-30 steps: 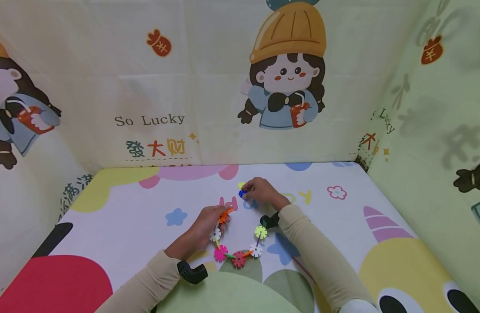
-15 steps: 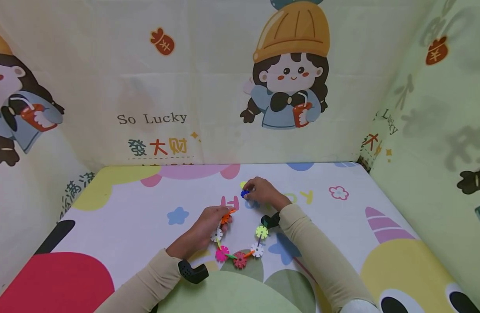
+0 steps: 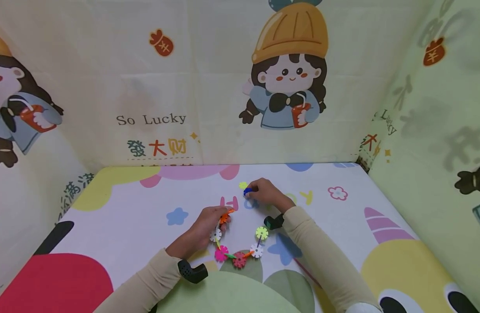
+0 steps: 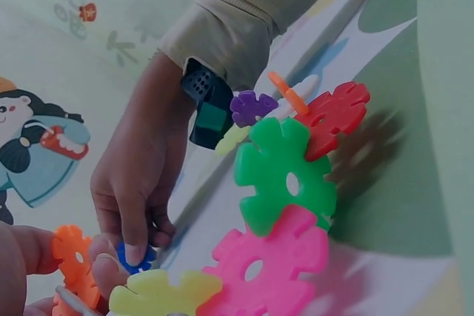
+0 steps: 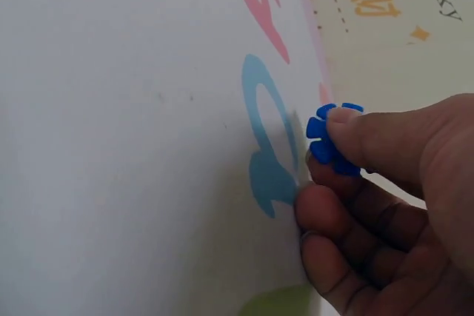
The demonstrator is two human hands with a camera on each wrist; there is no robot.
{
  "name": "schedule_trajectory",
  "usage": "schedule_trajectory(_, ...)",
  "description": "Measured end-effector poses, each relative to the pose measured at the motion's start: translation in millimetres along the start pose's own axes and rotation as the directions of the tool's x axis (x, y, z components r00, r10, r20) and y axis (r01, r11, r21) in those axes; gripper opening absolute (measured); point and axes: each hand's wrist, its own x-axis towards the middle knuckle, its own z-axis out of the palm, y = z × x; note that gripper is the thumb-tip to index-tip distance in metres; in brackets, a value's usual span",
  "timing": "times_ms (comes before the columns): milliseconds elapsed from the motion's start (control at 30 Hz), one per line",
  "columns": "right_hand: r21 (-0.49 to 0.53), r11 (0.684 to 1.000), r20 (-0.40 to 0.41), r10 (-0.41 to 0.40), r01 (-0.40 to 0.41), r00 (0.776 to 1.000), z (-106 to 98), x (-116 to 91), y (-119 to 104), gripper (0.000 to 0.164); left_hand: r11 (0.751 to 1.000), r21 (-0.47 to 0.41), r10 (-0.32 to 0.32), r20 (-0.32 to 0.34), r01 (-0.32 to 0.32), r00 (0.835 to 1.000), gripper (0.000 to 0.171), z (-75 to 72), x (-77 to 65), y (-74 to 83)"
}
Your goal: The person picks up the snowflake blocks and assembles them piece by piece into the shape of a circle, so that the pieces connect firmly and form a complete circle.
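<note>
My right hand (image 3: 265, 191) pinches a blue notched plastic disc (image 5: 326, 138) between thumb and fingers, over the far middle of the table. A yellow disc (image 3: 243, 185) lies just beyond it. My left hand (image 3: 206, 224) grips an orange notched disc (image 4: 72, 257) at the end of a curved chain of interlocked discs. The chain runs through a pink disc (image 4: 270, 264), a green disc (image 4: 285, 175) and a red disc (image 4: 337, 118), and ends at a yellow-green disc (image 3: 261, 233) on the right. My left fingers partly cover the chain's upper left part.
A printed cloth (image 3: 146, 243) with letters and shapes covers the table. Patterned fabric walls (image 3: 216, 87) enclose it at the back and both sides. A black bar-like object (image 3: 54, 237) stands at the left edge.
My right hand has drawn the blue disc slightly to the right, away from the yellow disc. My left hand keeps its hold on the orange disc, and the chain stays in place.
</note>
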Motion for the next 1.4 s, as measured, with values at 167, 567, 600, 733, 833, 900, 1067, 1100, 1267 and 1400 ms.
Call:
schedule_trajectory(167, -0.003, 0.999, 0.021, -0.032, 0.032, 0.999, -4, -8, 3, 0.024, 1.0, -0.012, -0.006, -0.04, 0.005, 0.999, 0.034, 0.3, 1.4, 0.0)
schedule_trajectory(567, 0.232, 0.966, 0.075, -0.138, 0.118, 0.988, -12, -35, -22, 0.018, 1.0, 0.026, 0.009, -0.091, -0.007, 0.996, 0.034, 1.4, 2.1, 2.8)
schedule_trajectory(600, 0.238, 0.964, 0.08, -0.141, 0.118, 0.987, -12, -36, -25, 0.018, 0.999, 0.031, 0.012, -0.093, -0.009, 0.996, 0.034, 1.4, 2.1, 3.0)
schedule_trajectory(733, 0.266, 0.958, 0.08, -0.137, 0.111, 0.987, -12, -40, -31, 0.015, 0.999, 0.046, 0.018, -0.103, -0.014, 0.995, 0.035, 2.0, 2.8, 4.3)
schedule_trajectory(833, 0.294, 0.951, 0.094, -0.132, 0.099, 0.987, -10, -42, -31, 0.014, 0.999, 0.049, 0.023, -0.101, -0.018, 0.995, 0.035, 2.7, 2.9, 5.4)
schedule_trajectory(900, 0.313, 0.945, 0.109, -0.134, 0.094, 0.985, -8, -43, -31, 0.014, 0.999, 0.043, 0.025, -0.098, -0.021, 0.995, 0.035, 3.0, 3.0, 5.7)
schedule_trajectory(1067, 0.345, 0.933, 0.12, -0.151, 0.101, 0.981, -4, -44, -32, 0.014, 0.999, 0.032, 0.037, -0.075, -0.035, 0.996, 0.034, 3.5, 3.1, 5.9)
schedule_trajectory(1100, 0.352, 0.93, 0.118, -0.153, 0.103, 0.981, -3, -44, -32, 0.014, 0.999, 0.031, 0.041, -0.071, -0.039, 0.997, 0.034, 3.6, 3.2, 6.0)
schedule_trajectory(1267, 0.402, 0.909, 0.122, -0.171, 0.109, 0.978, 2, -45, -36, 0.016, 0.998, 0.029, 0.059, -0.051, -0.057, 0.997, 0.034, 4.6, 3.0, 5.7)
schedule_trajectory(1400, 0.43, 0.897, 0.132, -0.174, 0.101, 0.976, 3, -47, -38, 0.017, 0.998, 0.006, 0.064, -0.045, -0.063, 0.997, 0.032, 4.4, 2.3, 5.3)
